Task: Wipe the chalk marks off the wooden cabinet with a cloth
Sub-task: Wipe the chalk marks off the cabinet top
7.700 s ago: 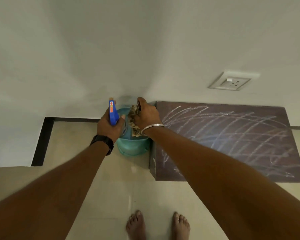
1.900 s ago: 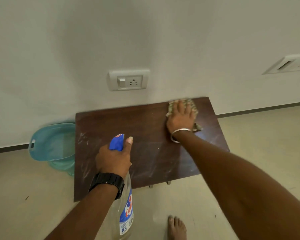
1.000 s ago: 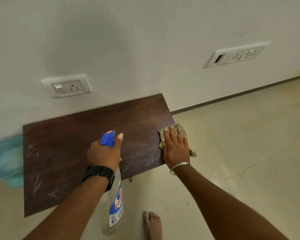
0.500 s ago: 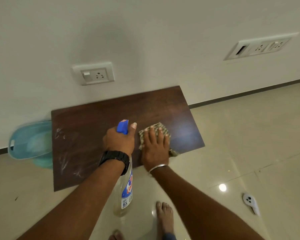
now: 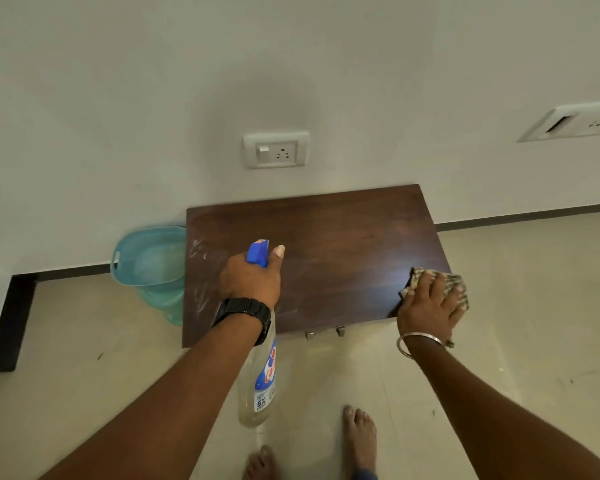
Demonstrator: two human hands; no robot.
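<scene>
The dark wooden cabinet [image 5: 329, 244] stands against the white wall, seen from above. Faint chalk smears [image 5: 201, 271] remain along its left side; the rest of the top looks dark and damp. My right hand [image 5: 428, 311] presses a checked cloth [image 5: 454, 284] flat on the cabinet's front right corner. My left hand [image 5: 252, 277] holds a clear spray bottle [image 5: 260, 379] with a blue trigger head by its neck, above the cabinet's front left part.
A teal plastic bucket [image 5: 146, 258] sits on the floor against the cabinet's left side. A wall socket [image 5: 276, 150] is above the cabinet and a switch panel [image 5: 575, 123] at far right. My bare feet [image 5: 359, 434] stand on beige tiles.
My right hand has slid the cloth from the middle front of the cabinet to its front right corner. The left hand still holds the spray bottle over the top.
</scene>
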